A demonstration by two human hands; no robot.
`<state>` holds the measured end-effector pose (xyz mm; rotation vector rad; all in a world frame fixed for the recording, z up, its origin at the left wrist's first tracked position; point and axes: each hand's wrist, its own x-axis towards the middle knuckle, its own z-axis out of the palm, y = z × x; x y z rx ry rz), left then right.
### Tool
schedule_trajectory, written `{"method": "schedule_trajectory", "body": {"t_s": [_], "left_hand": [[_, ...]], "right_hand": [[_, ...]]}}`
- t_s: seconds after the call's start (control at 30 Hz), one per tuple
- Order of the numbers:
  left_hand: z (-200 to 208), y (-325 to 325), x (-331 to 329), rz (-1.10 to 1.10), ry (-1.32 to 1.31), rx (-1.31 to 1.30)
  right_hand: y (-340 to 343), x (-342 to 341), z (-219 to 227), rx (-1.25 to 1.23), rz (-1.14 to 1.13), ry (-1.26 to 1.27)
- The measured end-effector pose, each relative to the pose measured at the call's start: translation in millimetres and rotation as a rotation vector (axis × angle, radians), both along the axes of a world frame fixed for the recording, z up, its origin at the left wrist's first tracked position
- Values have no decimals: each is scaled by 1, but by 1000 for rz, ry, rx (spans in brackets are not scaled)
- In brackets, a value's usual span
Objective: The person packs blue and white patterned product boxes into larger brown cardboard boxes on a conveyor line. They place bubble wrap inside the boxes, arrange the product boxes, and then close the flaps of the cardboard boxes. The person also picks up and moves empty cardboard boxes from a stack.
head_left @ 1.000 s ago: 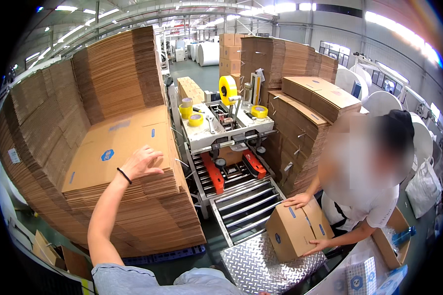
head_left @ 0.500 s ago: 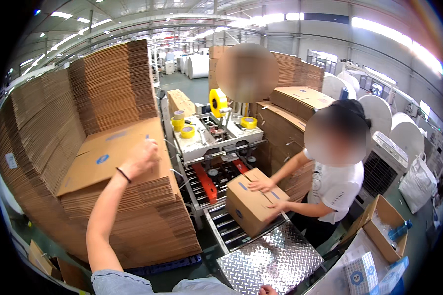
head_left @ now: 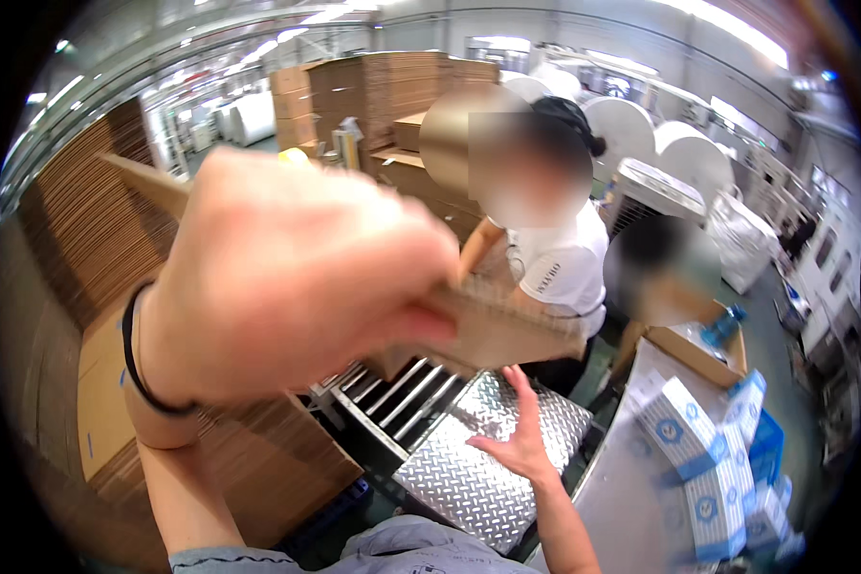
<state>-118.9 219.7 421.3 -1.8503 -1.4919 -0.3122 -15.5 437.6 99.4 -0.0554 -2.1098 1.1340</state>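
My left hand point(head_left: 297, 268), large and blurred close to the view, is closed on a flat, folded cardboard carton point(head_left: 521, 330). The carton is raised in the air; one edge shows to the right of the hand and another behind it on the left. My right hand point(head_left: 521, 435) is held above the diamond-plate metal table point(head_left: 469, 488), thumb and fingers apart, holding nothing. To the left lies the stack of flat cartons point(head_left: 249, 469). The raised hand and carton hide most of the taping machine and the boxed carton seen earlier.
A co-worker in a white shirt point(head_left: 569, 263) stands across the roller conveyor point(head_left: 402, 402). A grey worktable point(head_left: 607, 488) at right carries blue-and-white packages point(head_left: 713, 497) and an open cardboard box point(head_left: 703, 349). A taller carton stack point(head_left: 86, 210) rises at left.
My left hand has come up and toward the view with a flat carton off the stack. My right hand has risen into view over the metal table. The view has turned right.
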Motion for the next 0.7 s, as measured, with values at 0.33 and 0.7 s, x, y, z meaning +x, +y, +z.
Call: {"method": "schedule_trajectory", "body": {"t_s": [0.33, 0.7], "left_hand": [[-249, 116, -222, 61, -1329, 498], [-455, 203, -98, 274, -2030, 224]], "right_hand": [[38, 101, 5, 341, -563, -217], [71, 98, -72, -126, -578, -964]]}}
